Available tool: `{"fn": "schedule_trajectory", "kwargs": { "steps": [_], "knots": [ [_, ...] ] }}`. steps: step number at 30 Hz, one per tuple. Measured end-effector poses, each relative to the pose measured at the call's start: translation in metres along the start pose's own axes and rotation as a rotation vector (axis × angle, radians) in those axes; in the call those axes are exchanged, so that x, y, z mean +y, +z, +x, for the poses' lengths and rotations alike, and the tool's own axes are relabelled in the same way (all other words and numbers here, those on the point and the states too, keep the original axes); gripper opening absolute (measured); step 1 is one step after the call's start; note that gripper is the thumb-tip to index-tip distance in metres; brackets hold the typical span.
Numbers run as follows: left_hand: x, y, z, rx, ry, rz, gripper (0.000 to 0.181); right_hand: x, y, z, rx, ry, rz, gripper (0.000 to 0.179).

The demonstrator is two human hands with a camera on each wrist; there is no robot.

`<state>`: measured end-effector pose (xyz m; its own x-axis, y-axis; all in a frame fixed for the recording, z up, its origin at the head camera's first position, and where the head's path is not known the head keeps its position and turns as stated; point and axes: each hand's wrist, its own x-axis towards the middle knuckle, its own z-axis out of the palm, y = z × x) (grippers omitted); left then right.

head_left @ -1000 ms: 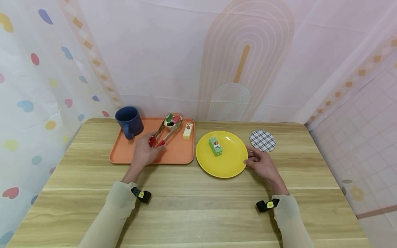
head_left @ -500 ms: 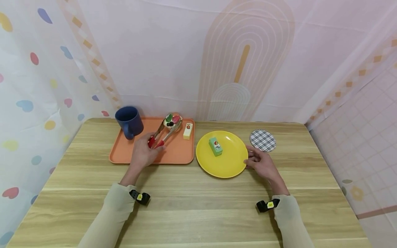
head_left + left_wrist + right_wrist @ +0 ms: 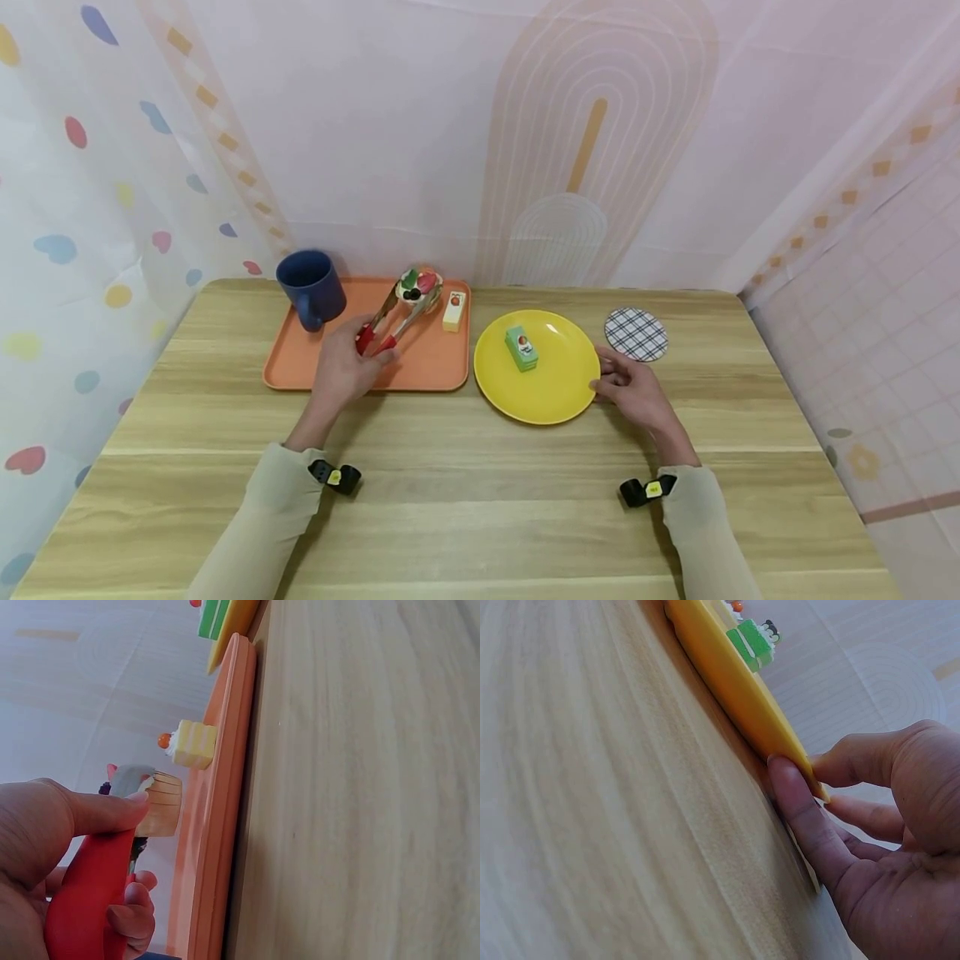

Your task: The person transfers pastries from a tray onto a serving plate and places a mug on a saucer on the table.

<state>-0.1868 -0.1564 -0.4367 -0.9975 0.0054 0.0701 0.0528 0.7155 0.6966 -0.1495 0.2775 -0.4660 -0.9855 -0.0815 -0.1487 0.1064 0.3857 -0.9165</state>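
My left hand [image 3: 347, 365] grips a pair of tongs [image 3: 90, 900] by their red handles. In the head view the metal arms of the tongs reach either side of a cupcake [image 3: 417, 285] topped with fruit, over the orange tray [image 3: 423, 379]. The left wrist view shows the pleated wrapper of the cupcake [image 3: 166, 806] close to the tray. My right hand [image 3: 636, 392] holds the right rim of a yellow plate [image 3: 547, 392]; in the right wrist view its fingertips pinch that plate's edge [image 3: 761, 712]. A green cake slice [image 3: 522, 348] lies on the plate.
A dark blue mug [image 3: 315, 292] stands at the left of the tray. Near the tray's right edge sits a pale yellow cake slice [image 3: 453, 311]. Behind my right hand lies a round checked coaster [image 3: 636, 333]. A printed curtain [image 3: 390, 150] hangs behind the wooden table [image 3: 480, 517].
My left forearm has shifted slightly left, with the tongs still about the cupcake. The whole scene sits a little higher in the head view. My right hand stays at the plate.
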Motion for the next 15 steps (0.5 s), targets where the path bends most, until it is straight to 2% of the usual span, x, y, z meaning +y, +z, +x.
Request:
{"fn": "schedule_trajectory", "kwargs": {
  "steps": [15],
  "knots": [
    [0.0026, -0.0023, -0.0037, 0.02, 0.032, 0.006, 0.063, -0.0008, 0.0012, -0.0001, 0.006, 0.01, -0.005, 0.061]
  ]
}}
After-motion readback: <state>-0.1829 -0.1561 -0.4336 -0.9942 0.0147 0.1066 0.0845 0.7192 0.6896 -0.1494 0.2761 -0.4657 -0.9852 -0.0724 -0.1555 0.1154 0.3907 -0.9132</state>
